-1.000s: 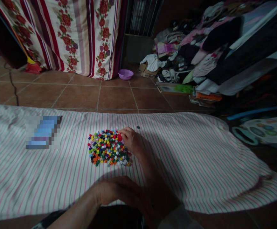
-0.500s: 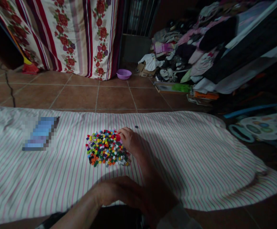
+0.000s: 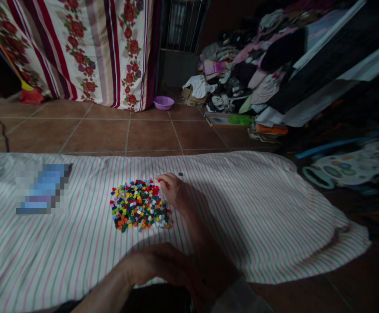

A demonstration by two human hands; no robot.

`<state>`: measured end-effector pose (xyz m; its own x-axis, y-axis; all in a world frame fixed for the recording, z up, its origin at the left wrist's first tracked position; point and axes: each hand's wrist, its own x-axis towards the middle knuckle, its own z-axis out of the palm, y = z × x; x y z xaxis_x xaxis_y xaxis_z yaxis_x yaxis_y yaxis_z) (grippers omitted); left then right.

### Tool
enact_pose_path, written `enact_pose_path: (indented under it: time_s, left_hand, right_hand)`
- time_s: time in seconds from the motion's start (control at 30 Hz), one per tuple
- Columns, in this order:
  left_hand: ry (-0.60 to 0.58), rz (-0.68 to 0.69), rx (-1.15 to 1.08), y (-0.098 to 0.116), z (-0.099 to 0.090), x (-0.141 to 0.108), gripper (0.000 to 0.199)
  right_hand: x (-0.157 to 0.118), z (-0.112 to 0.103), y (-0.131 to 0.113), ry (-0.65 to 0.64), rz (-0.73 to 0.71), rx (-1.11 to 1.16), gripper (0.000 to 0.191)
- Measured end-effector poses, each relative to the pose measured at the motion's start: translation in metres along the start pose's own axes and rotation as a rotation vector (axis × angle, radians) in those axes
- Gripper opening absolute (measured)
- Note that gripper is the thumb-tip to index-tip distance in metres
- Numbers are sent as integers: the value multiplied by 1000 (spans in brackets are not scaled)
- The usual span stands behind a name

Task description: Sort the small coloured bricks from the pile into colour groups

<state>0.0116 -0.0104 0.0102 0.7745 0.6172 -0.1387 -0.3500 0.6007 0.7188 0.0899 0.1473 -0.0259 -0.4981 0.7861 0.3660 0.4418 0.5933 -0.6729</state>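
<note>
A flat heap of small multicoloured toy blocks (image 3: 140, 206) lies on the striped cloth. My right hand (image 3: 172, 190) is at the heap's upper right corner, thumb and forefinger pinched together, with a small red block (image 3: 158, 180) at the fingertips. Several more red blocks lie just below the fingers. A single dark grey block (image 3: 180, 174) rests apart, beyond the right hand. Close to my body, my left hand (image 3: 163, 261) is bent in toward the right forearm; its fingers are lost in shadow.
The striped cloth (image 3: 78, 252) covers the low surface before me. At left lies a blurred-out rectangular object (image 3: 44, 189). Beyond, on the tiled floor, are a purple basin (image 3: 163, 103), a red dustpan (image 3: 31, 96), a floral curtain (image 3: 101, 52) and piled clothes (image 3: 241, 74).
The whole view has shifted slightly, so things sit a little further left. My right fingertips have drawn back a little from the red blocks. My left hand stays about where it was.
</note>
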Motion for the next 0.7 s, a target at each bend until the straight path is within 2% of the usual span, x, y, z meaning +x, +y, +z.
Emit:
enact_pose_path:
  time_s: [0.17,0.4,0.7]
  left_hand:
    - [-6,-1,0,3,4,3,36]
    - [-15,11,-20,6,7,8,34]
    - [-17,18,20,5,6,13,37]
  right_hand:
    - [1,-9,10,79,-19,54,28]
    - [2,-26,25,176,46,99,24]
    - [-2,-57,72,431,201,16,23]
